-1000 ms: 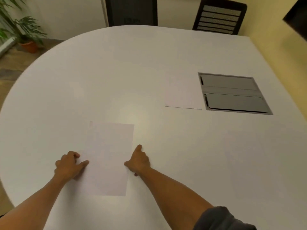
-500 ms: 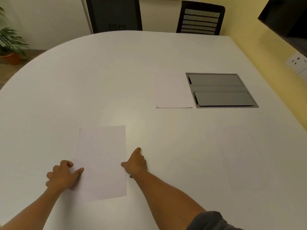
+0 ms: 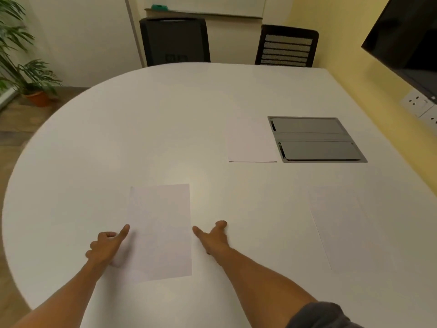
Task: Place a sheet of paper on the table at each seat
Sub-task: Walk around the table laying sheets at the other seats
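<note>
Paper (image 3: 159, 230) flat, hands (image 3: 107, 245) flanking edges

Two black chairs (image 3: 287, 46) face cream walls (image 3: 82, 31); potted plant (image 3: 21, 67) left.

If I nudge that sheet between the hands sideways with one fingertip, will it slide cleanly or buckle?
The sheet lies flat on the glossy white table, so it probably slides easily. It looks thin and likely floppy; a push at one edge may turn or buckle it. The left hand and right hand flank its edges, so pushing from both sides seems steadier.
</note>
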Demonstrator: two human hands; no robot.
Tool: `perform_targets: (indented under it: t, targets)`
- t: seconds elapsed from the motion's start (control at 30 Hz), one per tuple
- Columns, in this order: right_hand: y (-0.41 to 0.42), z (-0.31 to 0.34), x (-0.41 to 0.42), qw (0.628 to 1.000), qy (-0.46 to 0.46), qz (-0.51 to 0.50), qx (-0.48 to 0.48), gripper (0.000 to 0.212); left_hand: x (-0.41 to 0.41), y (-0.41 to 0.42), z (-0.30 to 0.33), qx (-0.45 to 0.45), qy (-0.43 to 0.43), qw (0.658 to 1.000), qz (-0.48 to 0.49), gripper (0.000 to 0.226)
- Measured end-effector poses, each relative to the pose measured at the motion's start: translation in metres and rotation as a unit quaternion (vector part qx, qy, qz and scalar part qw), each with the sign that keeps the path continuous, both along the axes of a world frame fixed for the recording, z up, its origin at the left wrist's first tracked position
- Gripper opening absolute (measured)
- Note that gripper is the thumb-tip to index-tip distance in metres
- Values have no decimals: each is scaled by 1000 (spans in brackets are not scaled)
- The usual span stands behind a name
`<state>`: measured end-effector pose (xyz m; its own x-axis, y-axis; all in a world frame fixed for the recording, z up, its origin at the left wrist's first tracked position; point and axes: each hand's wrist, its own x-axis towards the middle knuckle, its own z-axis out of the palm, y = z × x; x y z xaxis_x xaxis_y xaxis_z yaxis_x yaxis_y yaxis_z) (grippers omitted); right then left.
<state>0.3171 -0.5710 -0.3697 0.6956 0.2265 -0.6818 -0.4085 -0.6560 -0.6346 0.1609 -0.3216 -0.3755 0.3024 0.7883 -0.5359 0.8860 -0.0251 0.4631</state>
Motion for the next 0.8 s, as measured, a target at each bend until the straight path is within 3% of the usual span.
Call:
perform_targets:
  t: [0.1, 0.2, 0.3, 0.57, 0.8]
  targets:
    - [-26, 16, -8, 998, -33, 53, -14, 90, -12, -8, 24, 52, 4, 998, -33, 86]
    - [-37, 40, -14, 986, -89, 132, -47, 91, -29, -13, 55, 169, 39, 978, -114, 105]
    - [-38, 69, -14, 966, -130, 212, -69, 87, -39, -9, 89, 245, 42, 957, -149, 109]
    - [-79, 161, -40, 924, -256, 268, -94, 90, -96, -46, 194, 276, 33, 945, -173, 104]
    - [-61, 235, -98, 897, -320, 300, -50, 90, -169, -66, 277, 328, 55, 926, -177, 101]
